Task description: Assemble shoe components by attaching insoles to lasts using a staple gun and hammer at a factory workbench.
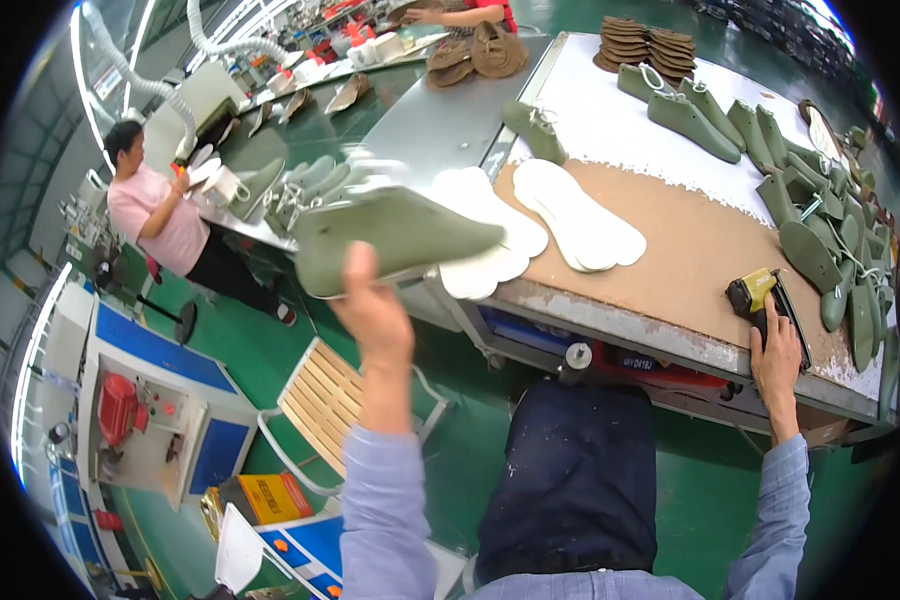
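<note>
My left hand (378, 320) is raised over the table's left front corner, closed round the heel end of a green shoe last (400, 235). The last lies sideways in the air, its toe pointing right, slightly blurred. Over the right part of the table, my right hand (778, 365) grips a yellow and black staple gun (753, 292), which rests on or just above the brown board. Between the hands lies a stack of white insoles (578, 218). A second group of white insoles (478, 275) sits at the table corner, partly hidden by the raised last.
Many green lasts (810, 230) are heaped at the right, others standing behind. One green last (536, 130) stands beyond the insoles. Brown shoe pieces (646, 48) are stacked at the back. A wooden-slatted chair (322, 400) stands left; a person in pink (160, 210) works beyond.
</note>
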Action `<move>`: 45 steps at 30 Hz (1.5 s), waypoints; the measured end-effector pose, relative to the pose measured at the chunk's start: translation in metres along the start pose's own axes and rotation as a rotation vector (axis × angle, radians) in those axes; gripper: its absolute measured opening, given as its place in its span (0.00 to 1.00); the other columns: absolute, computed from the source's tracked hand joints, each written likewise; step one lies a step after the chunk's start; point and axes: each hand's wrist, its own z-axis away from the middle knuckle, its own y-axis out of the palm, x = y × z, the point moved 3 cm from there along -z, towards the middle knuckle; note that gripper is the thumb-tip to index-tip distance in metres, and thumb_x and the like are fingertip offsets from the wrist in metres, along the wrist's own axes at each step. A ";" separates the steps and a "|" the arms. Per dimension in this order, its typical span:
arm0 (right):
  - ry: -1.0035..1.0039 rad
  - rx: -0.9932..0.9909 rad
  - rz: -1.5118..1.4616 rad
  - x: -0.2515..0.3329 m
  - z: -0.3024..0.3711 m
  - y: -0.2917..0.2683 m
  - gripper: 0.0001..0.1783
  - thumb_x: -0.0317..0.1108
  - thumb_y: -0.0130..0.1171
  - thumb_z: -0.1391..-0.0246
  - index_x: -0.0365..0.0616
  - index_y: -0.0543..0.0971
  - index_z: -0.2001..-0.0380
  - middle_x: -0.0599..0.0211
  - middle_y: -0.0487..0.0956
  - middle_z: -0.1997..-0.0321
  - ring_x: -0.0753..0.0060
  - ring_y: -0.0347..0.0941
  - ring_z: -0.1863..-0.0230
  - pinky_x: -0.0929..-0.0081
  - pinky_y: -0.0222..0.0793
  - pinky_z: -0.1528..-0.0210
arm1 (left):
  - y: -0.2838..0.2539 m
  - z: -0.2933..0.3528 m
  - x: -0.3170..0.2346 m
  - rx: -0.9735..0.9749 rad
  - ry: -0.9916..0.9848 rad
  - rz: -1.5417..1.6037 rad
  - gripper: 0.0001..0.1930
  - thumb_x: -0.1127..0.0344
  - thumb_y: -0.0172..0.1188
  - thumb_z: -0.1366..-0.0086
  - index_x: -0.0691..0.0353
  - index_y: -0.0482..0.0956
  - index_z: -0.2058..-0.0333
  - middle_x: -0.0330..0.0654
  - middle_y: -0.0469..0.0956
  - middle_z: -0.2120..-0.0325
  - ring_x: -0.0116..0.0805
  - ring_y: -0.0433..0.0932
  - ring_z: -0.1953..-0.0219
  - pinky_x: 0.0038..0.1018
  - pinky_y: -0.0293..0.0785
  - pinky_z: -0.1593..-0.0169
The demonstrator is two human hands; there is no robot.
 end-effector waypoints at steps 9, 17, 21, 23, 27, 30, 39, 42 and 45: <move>-0.067 -0.211 -0.381 0.077 -0.033 -0.024 0.27 0.32 0.64 0.54 0.41 0.71 0.49 0.52 0.73 0.51 0.49 0.70 0.49 0.57 0.64 0.48 | -0.123 -0.133 0.100 0.228 0.135 -1.492 0.28 0.68 0.58 0.42 0.63 0.68 0.41 0.57 0.71 0.45 0.54 0.69 0.42 0.42 0.61 0.37; -0.076 0.125 -0.527 0.255 -0.119 0.026 0.30 0.50 0.66 0.53 0.41 0.76 0.53 0.54 0.75 0.51 0.54 0.71 0.49 0.53 0.65 0.50 | 0.056 -0.057 0.109 0.680 0.366 -1.085 0.27 0.66 0.62 0.40 0.69 0.67 0.43 0.56 0.73 0.49 0.51 0.71 0.44 0.38 0.64 0.40; -0.017 0.324 -0.565 0.250 -0.126 0.038 0.28 0.47 0.65 0.52 0.46 0.76 0.50 0.54 0.74 0.50 0.52 0.70 0.47 0.51 0.62 0.45 | 0.104 -0.019 0.118 0.802 0.183 -0.958 0.28 0.64 0.62 0.39 0.67 0.67 0.42 0.53 0.77 0.50 0.46 0.75 0.46 0.35 0.68 0.44; 0.041 0.324 -0.644 0.236 -0.124 0.039 0.26 0.46 0.65 0.50 0.48 0.76 0.50 0.56 0.74 0.49 0.53 0.69 0.46 0.54 0.62 0.44 | 0.123 -0.022 0.132 0.801 0.121 -0.935 0.28 0.63 0.62 0.38 0.66 0.67 0.42 0.52 0.76 0.50 0.46 0.75 0.46 0.35 0.68 0.44; 0.210 0.209 -1.056 0.202 -0.125 0.032 0.17 0.42 0.59 0.44 0.45 0.80 0.55 0.53 0.79 0.56 0.53 0.75 0.54 0.59 0.69 0.52 | 0.158 -0.047 0.185 0.729 -0.104 -0.811 0.30 0.60 0.60 0.37 0.73 0.65 0.41 0.58 0.76 0.50 0.48 0.74 0.46 0.36 0.67 0.42; 0.386 0.062 -1.174 0.166 -0.115 0.020 0.12 0.33 0.54 0.41 0.39 0.80 0.59 0.50 0.81 0.64 0.48 0.79 0.65 0.62 0.73 0.63 | 0.179 -0.070 0.240 0.674 -0.239 -0.644 0.37 0.53 0.59 0.37 0.79 0.61 0.41 0.63 0.72 0.47 0.52 0.71 0.43 0.37 0.65 0.39; 0.306 -0.166 -0.825 0.109 -0.022 0.002 0.12 0.19 0.54 0.46 0.41 0.76 0.58 0.55 0.77 0.59 0.51 0.75 0.63 0.64 0.70 0.62 | 0.219 -0.098 0.308 0.730 -0.397 -0.877 0.37 0.58 0.60 0.41 0.75 0.59 0.39 0.60 0.67 0.42 0.53 0.66 0.39 0.35 0.61 0.36; 0.178 -0.124 -0.505 0.118 -0.028 0.001 0.16 0.30 0.62 0.49 0.43 0.76 0.55 0.58 0.75 0.55 0.55 0.72 0.56 0.59 0.65 0.56 | 0.209 -0.090 0.291 0.671 -0.783 -0.404 0.29 0.64 0.56 0.38 0.70 0.61 0.40 0.55 0.69 0.45 0.49 0.69 0.42 0.40 0.64 0.38; 0.132 -0.030 -0.529 0.130 -0.034 -0.010 0.25 0.43 0.68 0.55 0.46 0.76 0.54 0.59 0.74 0.53 0.58 0.68 0.50 0.57 0.60 0.51 | 0.184 -0.080 0.272 0.478 -1.021 0.110 0.24 0.68 0.52 0.35 0.67 0.62 0.40 0.51 0.69 0.44 0.49 0.70 0.43 0.47 0.64 0.38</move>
